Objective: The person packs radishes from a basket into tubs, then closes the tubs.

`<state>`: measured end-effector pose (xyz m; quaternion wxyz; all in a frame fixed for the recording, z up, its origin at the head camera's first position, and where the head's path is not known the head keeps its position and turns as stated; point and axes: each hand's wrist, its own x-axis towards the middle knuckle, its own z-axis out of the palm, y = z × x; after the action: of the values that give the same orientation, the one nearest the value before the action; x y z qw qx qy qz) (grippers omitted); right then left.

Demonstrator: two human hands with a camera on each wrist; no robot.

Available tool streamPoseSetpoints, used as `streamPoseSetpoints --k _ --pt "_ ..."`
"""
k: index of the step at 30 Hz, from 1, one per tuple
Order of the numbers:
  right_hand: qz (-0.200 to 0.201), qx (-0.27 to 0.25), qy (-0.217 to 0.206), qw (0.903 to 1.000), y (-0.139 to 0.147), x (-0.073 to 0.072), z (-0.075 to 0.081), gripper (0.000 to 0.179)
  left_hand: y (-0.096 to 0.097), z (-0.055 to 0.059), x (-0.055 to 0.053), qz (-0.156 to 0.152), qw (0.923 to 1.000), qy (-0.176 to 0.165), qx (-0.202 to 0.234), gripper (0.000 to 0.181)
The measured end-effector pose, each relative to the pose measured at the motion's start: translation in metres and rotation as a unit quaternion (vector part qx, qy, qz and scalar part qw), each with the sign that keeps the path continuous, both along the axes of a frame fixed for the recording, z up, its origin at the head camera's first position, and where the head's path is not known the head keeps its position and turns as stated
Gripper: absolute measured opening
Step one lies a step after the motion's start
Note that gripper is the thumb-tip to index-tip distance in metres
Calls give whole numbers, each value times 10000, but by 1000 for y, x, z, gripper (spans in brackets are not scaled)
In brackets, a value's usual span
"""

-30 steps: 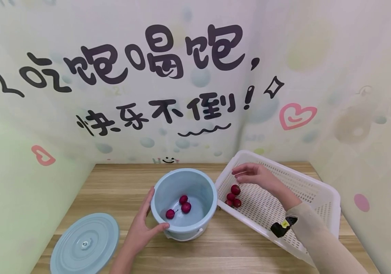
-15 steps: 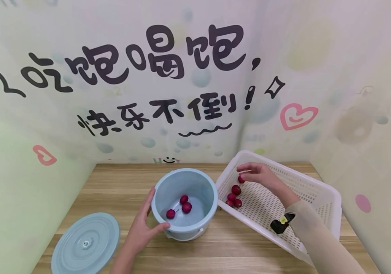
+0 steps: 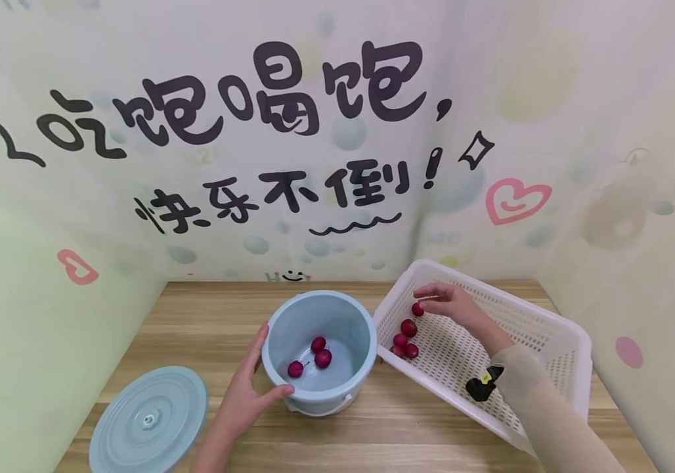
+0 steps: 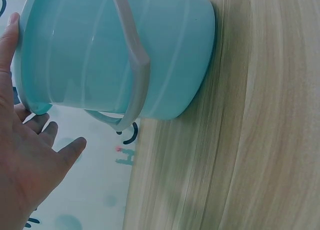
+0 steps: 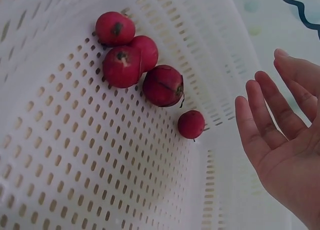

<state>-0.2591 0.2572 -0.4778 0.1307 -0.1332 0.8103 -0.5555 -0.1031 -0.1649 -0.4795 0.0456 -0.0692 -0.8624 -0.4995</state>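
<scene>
My left hand (image 3: 245,387) lies spread against the near left side of a light blue bucket (image 3: 367,355), thumb and fingertips touching near its rim; several of its fingers show relaxed in the left wrist view. Three red radishes (image 3: 322,358) lie inside the bucket. Over the white plastic basket (image 5: 95,175), my right hand (image 5: 290,135) hovers with loosely extended fingers and nothing in it. Below its fingertips, a small radish (image 5: 191,125) sits by the basket wall, apart from the hand in the right wrist view. Several other radishes (image 5: 163,85) cluster along the same side.
A round blue lid (image 3: 148,420) lies on the wooden table (image 3: 219,309) at the front left. The bucket's grey handle (image 4: 140,64) hangs down its side. Printed wall cloth (image 3: 337,256) borders the table behind, and the basket's left corner stands close by the bucket.
My right hand has shifted slightly right over the basket. The small radish, out of sight one second ago, shows below its fingertips. The left hand and bucket stay put.
</scene>
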Motion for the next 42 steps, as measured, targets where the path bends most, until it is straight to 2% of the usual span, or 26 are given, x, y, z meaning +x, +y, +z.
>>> streamPoseSetpoints --k 12,21,28,36,39,42 --pt "-66 52 -320 9995 0 -3 -15 43 2 0 0 33 10000 -79 -4 109" --pt "-88 44 -396 9992 3 -6 -37 39 3 -1 -1 26 9999 -99 26 109" --pt "73 209 -300 9993 3 -3 -44 40 3 -1 -1 39 9999 -130 35 109" --pt "240 543 -539 9968 5 -3 -55 43 3 1 0 25 9998 -160 120 109" --pt "373 475 -586 9965 4 -5 -59 43 3 1 -1 17 9999 -139 82 109" --pt "546 441 -460 9965 1 -7 -61 44 2 2 -1 30 9999 -121 8 109"
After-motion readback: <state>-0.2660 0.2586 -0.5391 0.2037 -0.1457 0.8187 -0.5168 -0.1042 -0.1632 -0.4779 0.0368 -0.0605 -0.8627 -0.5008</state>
